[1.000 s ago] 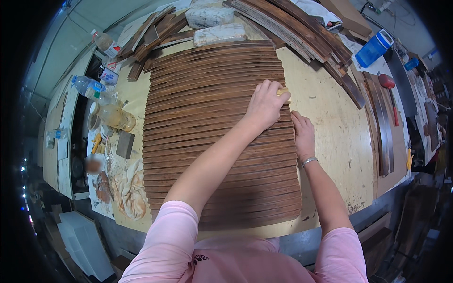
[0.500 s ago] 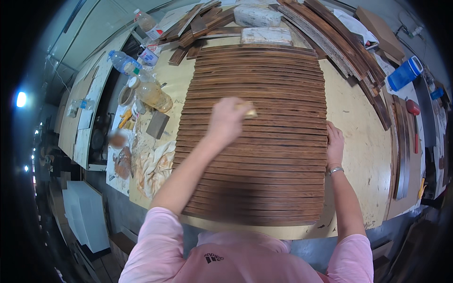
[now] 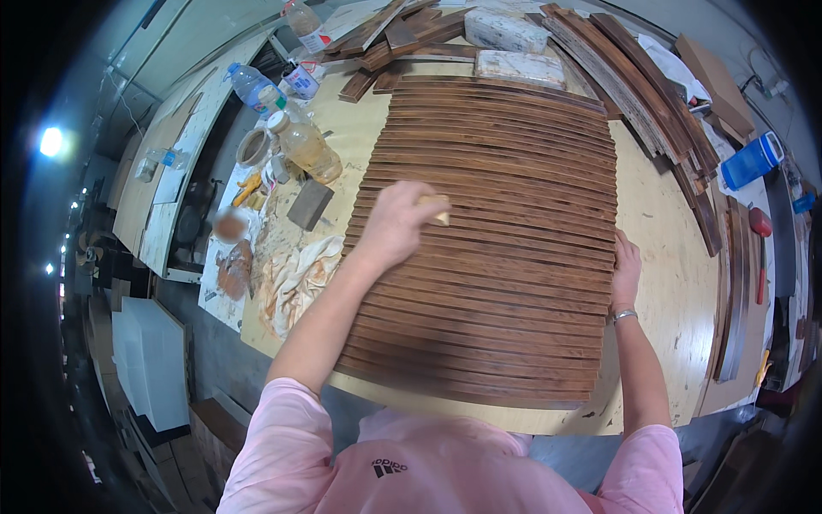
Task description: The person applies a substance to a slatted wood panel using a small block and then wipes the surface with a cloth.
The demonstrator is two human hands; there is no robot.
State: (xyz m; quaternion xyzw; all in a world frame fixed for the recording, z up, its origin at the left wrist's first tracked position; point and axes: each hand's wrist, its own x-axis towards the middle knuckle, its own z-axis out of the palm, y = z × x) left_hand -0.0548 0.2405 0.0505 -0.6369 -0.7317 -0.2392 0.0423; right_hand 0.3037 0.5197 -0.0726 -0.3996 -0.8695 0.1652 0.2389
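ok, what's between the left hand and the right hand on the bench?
Head view: only the dark wooden slats lie between the left hand, which grips a small tan pad, and the right hand at their right edge.

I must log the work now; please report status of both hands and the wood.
Left hand closed on a small pale pad, pressed on the row of dark brown wooden slats. Right hand flat on the slats' right edge. Nothing in the way.

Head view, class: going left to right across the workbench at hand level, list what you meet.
Stained rag → left hand on a pale block → dark wooden slats → right hand → red-handled tool.
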